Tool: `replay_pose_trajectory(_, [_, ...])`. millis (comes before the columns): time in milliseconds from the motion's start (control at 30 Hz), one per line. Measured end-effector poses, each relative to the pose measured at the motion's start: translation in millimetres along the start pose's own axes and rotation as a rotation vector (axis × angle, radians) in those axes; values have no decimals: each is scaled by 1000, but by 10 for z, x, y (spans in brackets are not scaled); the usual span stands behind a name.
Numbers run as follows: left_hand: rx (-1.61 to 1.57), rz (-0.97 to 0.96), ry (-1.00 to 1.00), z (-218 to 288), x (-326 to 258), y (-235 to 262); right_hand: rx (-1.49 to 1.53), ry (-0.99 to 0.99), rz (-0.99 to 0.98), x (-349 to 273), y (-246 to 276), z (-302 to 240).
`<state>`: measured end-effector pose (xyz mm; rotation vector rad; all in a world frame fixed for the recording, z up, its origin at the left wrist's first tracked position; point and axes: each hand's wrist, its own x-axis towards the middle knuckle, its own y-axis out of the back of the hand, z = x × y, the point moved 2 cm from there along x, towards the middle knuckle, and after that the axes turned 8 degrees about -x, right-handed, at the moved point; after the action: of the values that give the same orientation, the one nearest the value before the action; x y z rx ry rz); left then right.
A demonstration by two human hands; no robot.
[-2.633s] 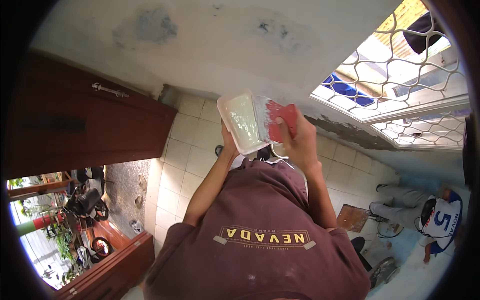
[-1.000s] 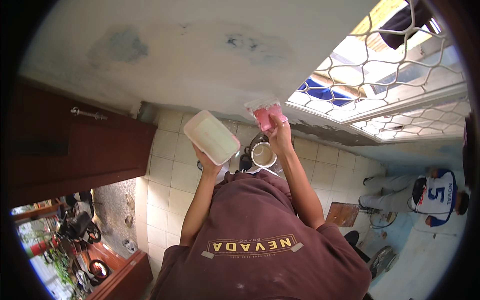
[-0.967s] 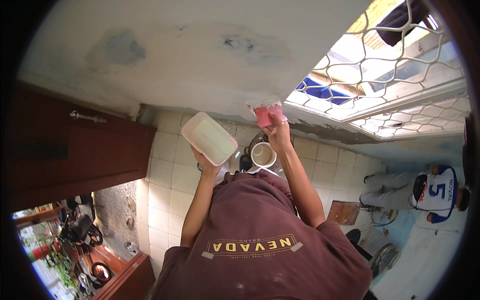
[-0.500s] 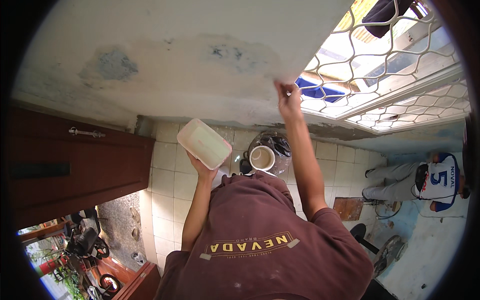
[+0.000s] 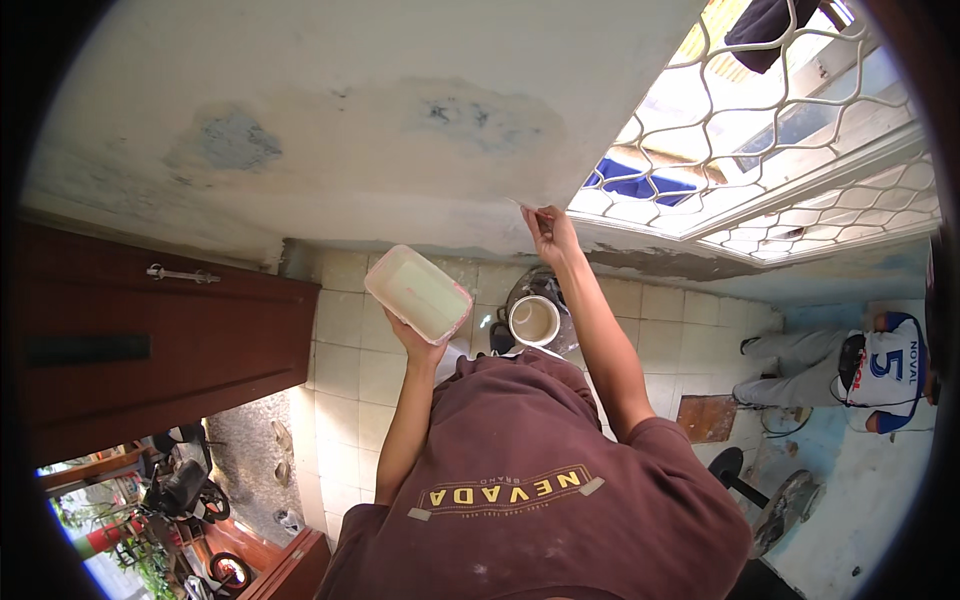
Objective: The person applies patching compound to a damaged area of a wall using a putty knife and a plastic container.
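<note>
1. Nearest: wearer's brown shirt [image 5: 560, 450], yellow print on chest, both bare forearms stretched forward from it.
2. Left hand [image 5: 418, 342]: gripping a shallow rectangular tub [image 5: 384, 268] from below and the near side. Tub held over the floor, open face toward the camera, pale paste inside, pinkish rim.
3. Right hand [image 5: 553, 235]: fingers closed on a scraper [image 5: 523, 204], out ahead of the tub and to its right, up at the wall, left of the window. Scraper is nearly edge-on and mostly covered by the fingers; can't tell if its blade touches the wall.
4. White round bucket [image 5: 515, 322] lower down, between the two forearms, right of the tub.
5. Pale square floor tiles [image 5: 340, 370] below; brown square board [image 5: 706, 418] lying on them at right.
6. Wall [image 5: 330, 180] ahead: off-white, two rough bluish-grey patches.
7. Brown door [image 5: 190, 330] at left, metal bolt on it.
8. Window [image 5: 690, 236] at right, wavy white grille, blue object beyond.
9. Far right: co-worker [image 5: 890, 370], white-and-blue shirt, grey trousers.
10. Far left, outside: dark motorbike [image 5: 185, 485].
</note>
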<state>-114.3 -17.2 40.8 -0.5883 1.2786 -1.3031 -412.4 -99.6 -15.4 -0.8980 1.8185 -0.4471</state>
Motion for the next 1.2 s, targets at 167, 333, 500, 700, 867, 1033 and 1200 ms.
replay_pose_trajectory(167, [48,-16,-34,67,50,48,161,129,-168,56,-364,-757])
replay_pose_trajectory(333, [-7,7,-9,50,88,128,183,372,-245,-1421,-1166,-1302])
replay_pose_trajectory(500, [-31,-27,-2,46,99,70,-10,478,-162,-1781,-1028,-878])
replay_pose_trajectory(700, [-24,-41,46,-65,107,-111,-308,233,-124,-177,-97,-112])
replay_pose_trajectory(867, [-22,-2,-1,-128,280,85,82,251,-278,-423,-811,-1013])
replay_pose_trajectory(1033, [-20,-36,-7,-214,355,195,92,478,-355,-1765,-1454,-1454])
replay_pose_trajectory(1200, [-28,-60,-9,-203,151,-27,-292,539,-244,-1667,-962,-746])
